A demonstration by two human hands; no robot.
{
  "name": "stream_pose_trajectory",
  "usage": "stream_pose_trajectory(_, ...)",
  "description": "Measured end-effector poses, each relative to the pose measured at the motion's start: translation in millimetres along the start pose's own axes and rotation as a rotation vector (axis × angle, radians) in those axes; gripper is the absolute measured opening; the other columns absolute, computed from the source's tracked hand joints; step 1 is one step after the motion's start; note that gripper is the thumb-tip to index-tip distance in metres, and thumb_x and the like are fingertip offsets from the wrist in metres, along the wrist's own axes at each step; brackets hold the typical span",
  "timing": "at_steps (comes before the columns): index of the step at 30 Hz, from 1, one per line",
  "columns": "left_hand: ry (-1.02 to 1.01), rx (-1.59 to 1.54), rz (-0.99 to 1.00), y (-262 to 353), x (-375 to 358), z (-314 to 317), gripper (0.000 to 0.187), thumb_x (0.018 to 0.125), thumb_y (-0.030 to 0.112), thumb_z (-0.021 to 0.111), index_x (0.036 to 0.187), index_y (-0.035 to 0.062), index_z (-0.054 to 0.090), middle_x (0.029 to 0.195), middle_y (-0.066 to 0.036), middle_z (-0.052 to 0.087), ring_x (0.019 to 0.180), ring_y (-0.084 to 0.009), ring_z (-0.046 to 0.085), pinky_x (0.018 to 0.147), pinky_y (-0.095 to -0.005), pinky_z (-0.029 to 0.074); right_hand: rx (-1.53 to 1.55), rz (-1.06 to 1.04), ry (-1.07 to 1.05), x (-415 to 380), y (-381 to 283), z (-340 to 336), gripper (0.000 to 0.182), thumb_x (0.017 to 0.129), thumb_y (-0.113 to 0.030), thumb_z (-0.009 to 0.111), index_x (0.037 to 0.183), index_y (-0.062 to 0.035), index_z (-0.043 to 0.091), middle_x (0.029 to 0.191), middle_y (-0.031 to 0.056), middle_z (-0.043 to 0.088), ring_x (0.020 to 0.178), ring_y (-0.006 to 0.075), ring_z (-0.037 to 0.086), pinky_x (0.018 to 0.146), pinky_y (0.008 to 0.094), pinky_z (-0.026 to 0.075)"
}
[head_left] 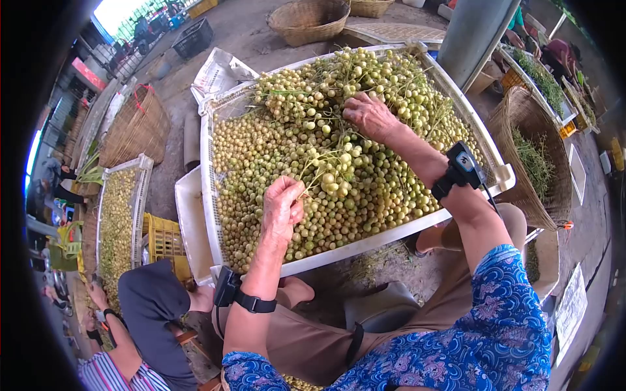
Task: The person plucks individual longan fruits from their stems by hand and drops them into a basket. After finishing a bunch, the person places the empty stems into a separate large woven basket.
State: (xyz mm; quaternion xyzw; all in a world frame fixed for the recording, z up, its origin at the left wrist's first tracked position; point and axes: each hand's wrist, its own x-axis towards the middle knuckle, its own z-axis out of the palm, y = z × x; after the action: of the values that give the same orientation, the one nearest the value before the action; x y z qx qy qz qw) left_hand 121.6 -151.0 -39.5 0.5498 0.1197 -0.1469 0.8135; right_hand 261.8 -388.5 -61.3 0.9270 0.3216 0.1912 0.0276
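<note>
A white mesh-sided tray (210, 189) in front of me holds small round yellow-green fruits, loose ones (261, 150) at the left and front, stemmed bunches (398, 75) heaped toward the back and right. My left hand (282, 203) is closed around the thin stems of a fruit bunch (336, 177), whose fruits hang just right of my fingers over the loose ones. Deeper in, my right hand (372, 117) reaches into the heaped bunches with its fingers curled down. Its fingertips are hidden, so what they grip cannot be made out.
Right of the tray stands a wicker basket (499, 124) with green stems (533, 159) inside, near a grey post (474, 39). At left are another fruit tray (145, 169), a yellow crate (163, 234), a tall basket (138, 127) and a person's hand (98, 294). A round basket (306, 29) lies behind.
</note>
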Motion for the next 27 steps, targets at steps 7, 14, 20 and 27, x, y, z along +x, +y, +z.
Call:
stream_pose_trajectory(7, -0.017, -0.019, 0.261, 36, -17, -25, 0.013, 0.084, 0.013, 0.051, 0.081, 0.0017, 0.057, 0.067, -0.002, 0.053, 0.038, -0.0006, 0.033, 0.031, -0.0144, 0.023, 0.012, -0.149, 0.175, -3, -9, -146, 0.015, 0.079, -0.018, 0.054, 0.092, -0.011, 0.06, 0.094, 0.0021, 0.061, 0.09, 0.0175, 0.053, 0.083, 0.0351, 0.039)
stream_pose_trajectory(14, 0.06, -0.148, -0.002, 22, -11, -49, 0.013, 0.08, 0.012, 0.055, 0.084, -0.0001, 0.054, 0.069, -0.006, 0.051, 0.049, -0.007, 0.042, 0.037, -0.0175, 0.031, 0.151, 0.163, -0.081, -24, -55, -110, 0.01, 0.078, -0.016, 0.053, 0.076, -0.0075, 0.058, 0.066, 0.0076, 0.058, 0.056, 0.0239, 0.057, 0.048, 0.0363, 0.047)
stream_pose_trajectory(20, 0.133, -0.178, 0.133, 21, -18, -55, 0.012, 0.082, 0.01, 0.051, 0.086, -0.0014, 0.055, 0.065, -0.004, 0.052, 0.049, -0.0087, 0.048, 0.043, -0.0208, 0.041, 0.284, 0.374, -0.12, -32, -78, -93, 0.013, 0.076, -0.018, 0.052, 0.073, -0.0058, 0.056, 0.067, 0.0123, 0.058, 0.062, 0.0283, 0.057, 0.057, 0.0391, 0.045)
stream_pose_trajectory(27, 0.049, -0.225, 0.201, 6, -31, -35, 0.01, 0.08, 0.01, 0.054, 0.087, 0.0024, 0.057, 0.067, -0.005, 0.055, 0.056, -0.0131, 0.054, 0.049, -0.0282, 0.049, 0.427, 0.57, -0.211, -22, -135, -110, 0.02, 0.078, -0.016, 0.042, 0.074, -0.0031, 0.057, 0.067, 0.0171, 0.059, 0.064, 0.0304, 0.06, 0.058, 0.0405, 0.048)
